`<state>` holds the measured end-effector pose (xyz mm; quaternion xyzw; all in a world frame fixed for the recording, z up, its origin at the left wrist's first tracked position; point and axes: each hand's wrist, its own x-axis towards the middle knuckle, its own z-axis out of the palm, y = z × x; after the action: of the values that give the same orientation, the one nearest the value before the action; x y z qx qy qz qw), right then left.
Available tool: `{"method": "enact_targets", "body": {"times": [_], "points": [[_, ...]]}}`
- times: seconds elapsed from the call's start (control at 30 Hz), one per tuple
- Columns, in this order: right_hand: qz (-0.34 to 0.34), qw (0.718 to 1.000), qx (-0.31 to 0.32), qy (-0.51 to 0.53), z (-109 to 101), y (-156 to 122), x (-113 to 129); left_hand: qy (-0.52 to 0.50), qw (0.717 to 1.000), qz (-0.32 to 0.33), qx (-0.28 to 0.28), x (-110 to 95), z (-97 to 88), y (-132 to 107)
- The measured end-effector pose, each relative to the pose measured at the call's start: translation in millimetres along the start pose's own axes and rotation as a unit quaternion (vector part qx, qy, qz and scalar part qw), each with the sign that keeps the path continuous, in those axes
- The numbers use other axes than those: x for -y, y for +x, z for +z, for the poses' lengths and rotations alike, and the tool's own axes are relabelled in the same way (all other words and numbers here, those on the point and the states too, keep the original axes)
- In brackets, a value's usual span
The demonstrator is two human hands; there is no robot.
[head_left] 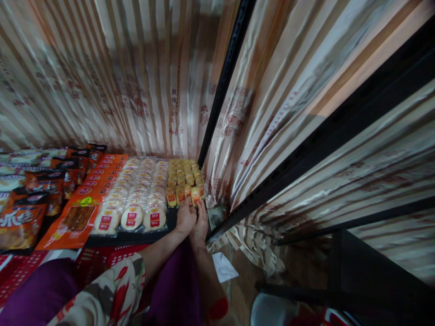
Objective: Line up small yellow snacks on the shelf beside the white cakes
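Observation:
My left hand (pixel 186 217) and my right hand (pixel 200 222) are close together at the front right corner of the snack display. Between their fingertips is a small yellow snack packet (pixel 195 194) with a red label, held upright at the front of similar packets. Both hands are closed, with fingers on its lower part; the exact grip of the left is partly hidden. Behind and to the left stand rows of small yellow snack packets (pixel 180 174). Left of these are rows of white round rice cracker packets (pixel 132 217) with red labels.
A long orange snack bag (pixel 79 219) and orange and black snack bags (pixel 23 222) lie further left. Red plastic baskets (pixel 112 256) are under the near edge. A black metal post (pixel 224 81) and slanted beam (pixel 306 154) stand at the right before striped curtains (pixel 142 68).

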<state>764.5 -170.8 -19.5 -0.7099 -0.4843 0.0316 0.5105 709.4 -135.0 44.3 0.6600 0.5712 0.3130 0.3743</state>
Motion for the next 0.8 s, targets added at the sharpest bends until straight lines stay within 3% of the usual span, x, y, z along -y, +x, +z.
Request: {"method": "enact_targets", "body": {"times": [0.37,0.63,0.8], "points": [[0.024,1.000,0.017,0.011,4.9,10.8,-3.4,0.006,1.000,-0.018,0.011,-6.1,-4.6,3.4],[0.019,0.999,-0.011,-0.029,5.2,13.8,-2.6,0.013,0.999,-0.009,0.038,-7.6,-8.9,6.3],[0.001,0.999,0.008,-0.039,6.2,11.1,-4.0,0.014,0.999,0.001,0.033,-4.4,-10.5,3.1]]}}
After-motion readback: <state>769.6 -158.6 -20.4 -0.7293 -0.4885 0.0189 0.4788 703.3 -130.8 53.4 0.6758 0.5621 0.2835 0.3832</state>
